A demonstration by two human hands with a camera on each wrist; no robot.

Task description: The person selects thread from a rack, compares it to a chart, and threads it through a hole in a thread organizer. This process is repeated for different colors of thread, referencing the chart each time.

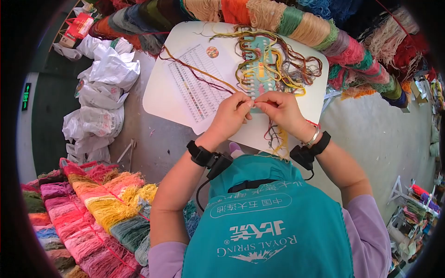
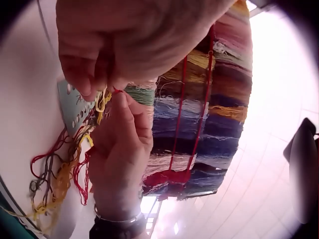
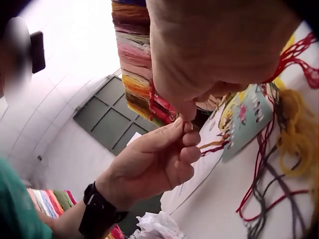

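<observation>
fingers of left hand [image 1: 232, 113] and right hand [image 1: 282, 110] are closed, pinching a red thread [image 2: 117, 91] over the teal perforated card [image 3: 246, 139] on the counter [image 1: 156, 90]. many threads [image 3: 295, 117] appear fitted; bare-looking holes [image 3: 258, 112] suggest work remains.

Person wears teal apron [image 1: 271, 214] w/ wht "ROYAL SPRING" & Chinese lettering [image 1: 256, 227], lilac short slvs [image 1: 368, 234], blk wrist straps [image 1: 198, 153] w/ blk cam boxes [image 1: 219, 166] & thin blk cables [image 1: 198, 194], plus silver bangle [image 1: 314, 136] & red string [image 1: 314, 123] on R wrist.

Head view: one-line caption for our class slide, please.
Left hand and right hand pinch red thread over a pale-green card strung with coloured threads on a white board.
</observation>
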